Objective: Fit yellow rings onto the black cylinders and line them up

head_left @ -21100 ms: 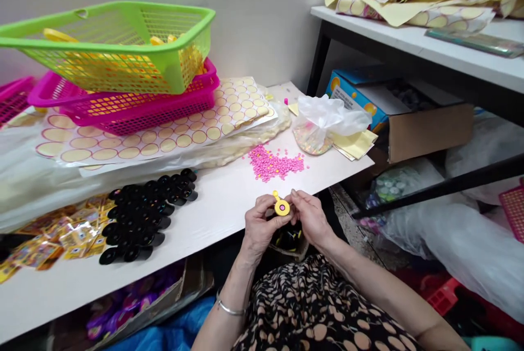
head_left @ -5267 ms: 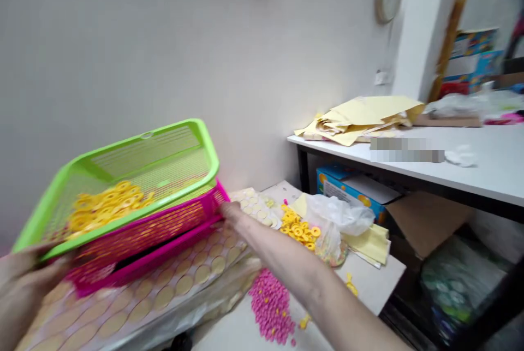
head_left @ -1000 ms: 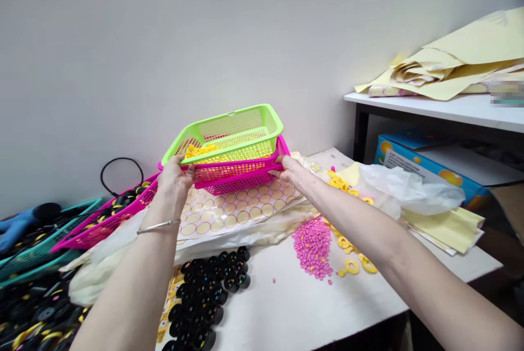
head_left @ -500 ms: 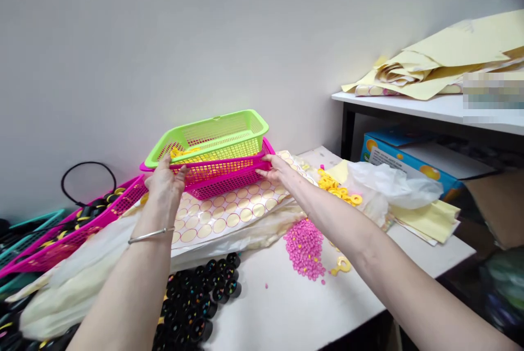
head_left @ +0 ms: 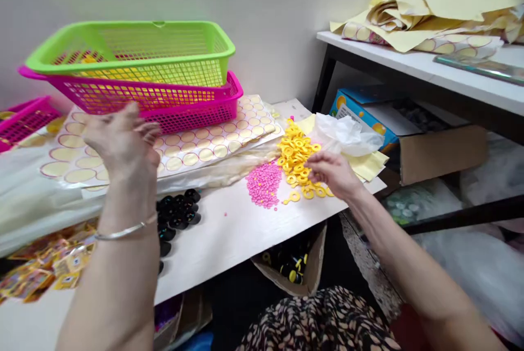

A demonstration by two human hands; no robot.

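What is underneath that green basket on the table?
The green basket is nested in a pink basket, which rests on sheets of round stickers. Yellow pieces show through the mesh; what else the pink basket holds is hidden.

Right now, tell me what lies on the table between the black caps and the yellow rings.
In the head view, a small heap of pink beads lies between the black caps and the yellow rings; the rest is bare white table. The right hand reaches the rings.

Green basket over pink basket; yellow rings, seemingly pink beads.
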